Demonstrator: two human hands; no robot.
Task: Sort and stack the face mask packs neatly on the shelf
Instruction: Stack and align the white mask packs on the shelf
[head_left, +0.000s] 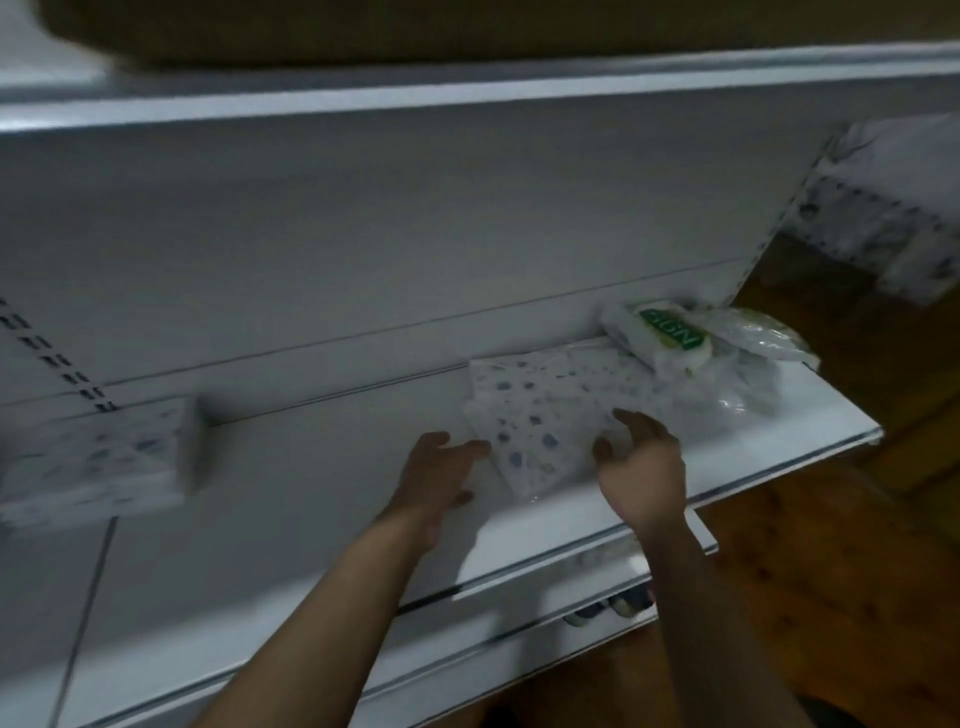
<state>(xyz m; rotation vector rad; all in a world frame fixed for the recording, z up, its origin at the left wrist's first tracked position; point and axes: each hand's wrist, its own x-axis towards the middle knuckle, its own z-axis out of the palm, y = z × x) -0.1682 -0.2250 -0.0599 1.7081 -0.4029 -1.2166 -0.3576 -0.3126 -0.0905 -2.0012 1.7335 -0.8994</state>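
- Far left, a blurred stack of patterned packs (98, 457) sits on the white shelf (805, 421), well apart from the hands
- The left hand (441, 467) reaches in flat, fingers straight and relaxed, its fingertips at the left edge of the loose packs
- In the middle, the patterned face mask packs (540, 415) lie fanned and overlapping on the shelf, between the two hands
- The right hand (641, 462) is bent over the packs' near right edge, thumb against them; I cannot tell whether it pinches them
- Further right, a green-labelled pack (670, 338) rests on crumpled clear plastic bags (748, 379) at the shelf's end
- A wooden floor (831, 545) shows beyond
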